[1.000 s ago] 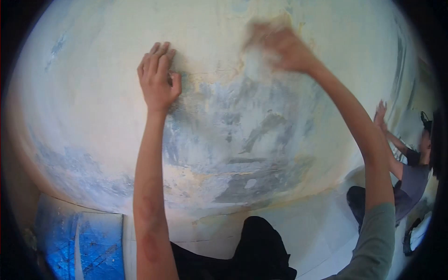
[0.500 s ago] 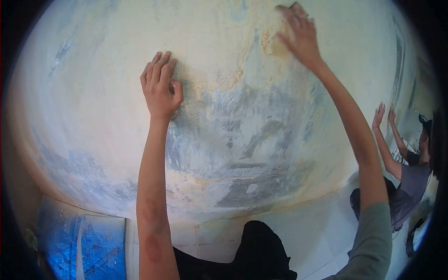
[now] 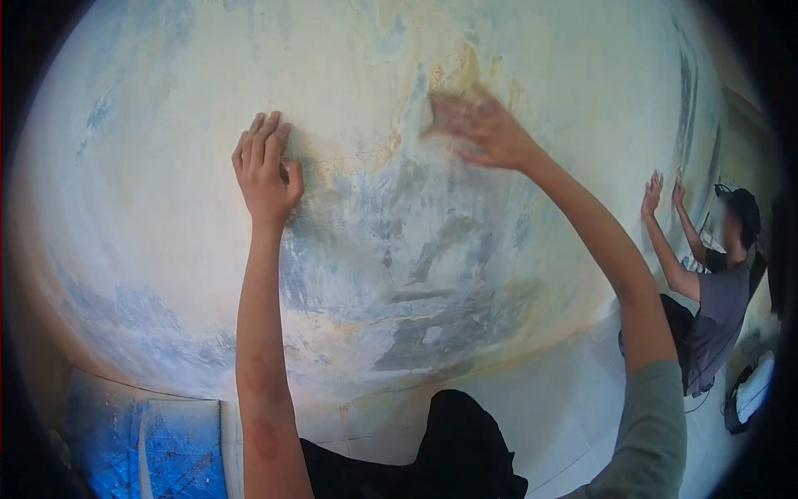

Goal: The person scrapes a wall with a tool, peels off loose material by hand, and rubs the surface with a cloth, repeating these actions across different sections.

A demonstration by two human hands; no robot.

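Head view is showing a broad cream-painted wall (image 3: pixel 166 233), bulging through the wide lens, directly ahead of both hands. A mottled grey-blue worn patch (image 3: pixel 416 241) is lying low on it, between and below the hands and reaching down toward the wall's foot. Above this patch, a narrow yellow-brown stain (image 3: pixel 468 65) is running roughly up and down, its long axis crossing the right hand's outstretched line. The bare right hand (image 3: pixel 480 129) is the nearer one, its blurred fingers pointing leftward just below the stain; they are looking spread, but I cannot tell whether they are pinching anything or touching the wall. The bare left hand (image 3: pixel 266 175) is resting against the wall left of the patch, well apart from the stain, its fingers pointing upward and lying nearly together, its thumb bending inward. Farther right, a co-worker in a grey shirt (image 3: pixel 721 303) is raising both hands toward the same wall.
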